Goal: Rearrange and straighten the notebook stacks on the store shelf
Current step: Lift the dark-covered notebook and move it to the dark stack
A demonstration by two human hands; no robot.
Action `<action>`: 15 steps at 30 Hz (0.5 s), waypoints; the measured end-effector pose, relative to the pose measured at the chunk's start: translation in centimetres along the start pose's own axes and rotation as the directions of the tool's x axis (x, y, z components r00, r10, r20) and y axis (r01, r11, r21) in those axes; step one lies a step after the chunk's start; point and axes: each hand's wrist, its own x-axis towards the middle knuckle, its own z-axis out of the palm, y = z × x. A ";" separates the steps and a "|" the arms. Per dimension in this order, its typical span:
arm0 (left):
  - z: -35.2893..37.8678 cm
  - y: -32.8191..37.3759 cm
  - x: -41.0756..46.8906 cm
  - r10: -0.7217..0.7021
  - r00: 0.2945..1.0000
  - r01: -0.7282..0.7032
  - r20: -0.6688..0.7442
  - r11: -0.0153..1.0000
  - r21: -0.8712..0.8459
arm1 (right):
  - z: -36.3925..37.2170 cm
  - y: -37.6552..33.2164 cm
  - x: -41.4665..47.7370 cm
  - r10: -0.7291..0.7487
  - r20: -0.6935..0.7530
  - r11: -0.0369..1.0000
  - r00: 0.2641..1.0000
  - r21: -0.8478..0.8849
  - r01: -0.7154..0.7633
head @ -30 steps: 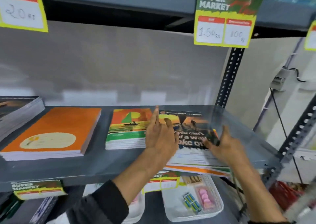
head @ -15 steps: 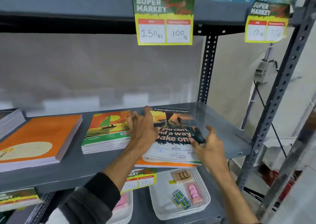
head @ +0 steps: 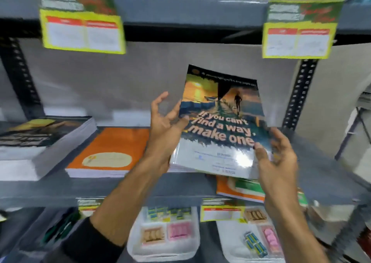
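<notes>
A sunset-cover notebook (head: 220, 122) reading "If you can't find a way, make one" is lifted and tilted up above the grey shelf (head: 60, 190). My left hand (head: 164, 128) grips its left edge, thumb on the cover. My right hand (head: 275, 158) holds its lower right corner. Under it an orange and green notebook (head: 241, 190) lies at the shelf's front edge. To the left lie an orange notebook stack (head: 112, 152) and a thick dark-cover stack (head: 40, 142).
Yellow price tags (head: 82, 31) (head: 299, 37) hang from the upper shelf. White trays (head: 164, 234) of erasers and small items sit on the lower shelf. A perforated upright post (head: 299, 96) stands at right, another (head: 20, 78) at left.
The sunset notebook was lying on its pile; both hands have lifted it and tilted it up off the shelf. The view has shifted right and closer.
</notes>
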 end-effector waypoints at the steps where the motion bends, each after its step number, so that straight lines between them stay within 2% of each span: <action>1: -2.1 0.4 0.2 -0.014 1.000 0.014 -0.005 1.000 0.010 | 2.1 -0.1 -0.5 0.001 0.013 1.000 1.000 0.026 -0.002; 8: -21.3 5.3 0.9 0.003 0.995 0.027 -0.102 0.957 0.288 | 20.0 -2.9 -8.0 -0.006 0.166 0.995 0.986 0.102 -0.011; 15: -37.9 9.8 2.9 -0.034 0.987 0.093 -0.158 0.918 0.385 | 35.0 -7.0 -16.4 -0.032 0.316 0.992 0.948 0.124 -0.007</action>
